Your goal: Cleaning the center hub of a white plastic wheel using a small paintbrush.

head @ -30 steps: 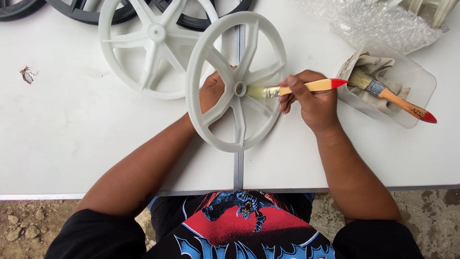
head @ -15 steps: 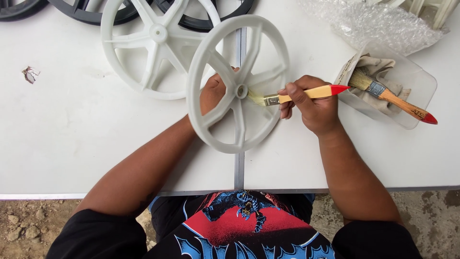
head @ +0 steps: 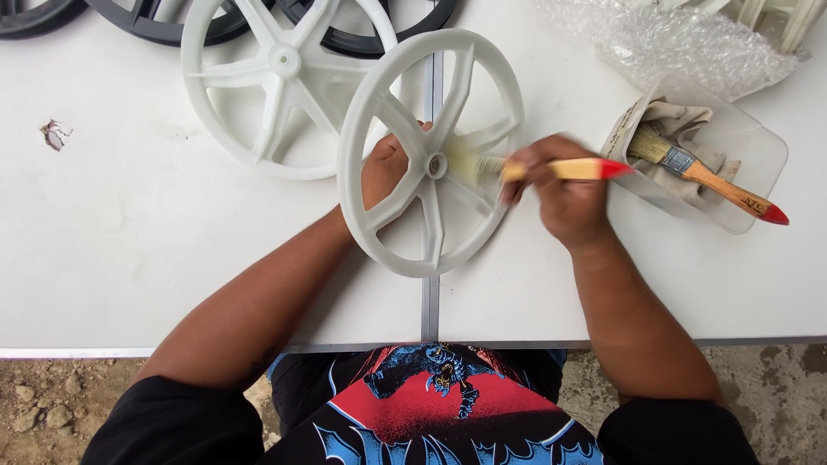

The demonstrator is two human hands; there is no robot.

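**Brush at wheel hub**

L hand clamps the white spoked wheel from behind, tilted up off the counter. R hand is closed round the paintbrush, just right of the hub. Brush long axis runs left-right, bristles pointing left at the hub, red end right. Spare brush lies in a clear tub, far right.

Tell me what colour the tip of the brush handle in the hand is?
Red, on the brush in the right hand; head view.
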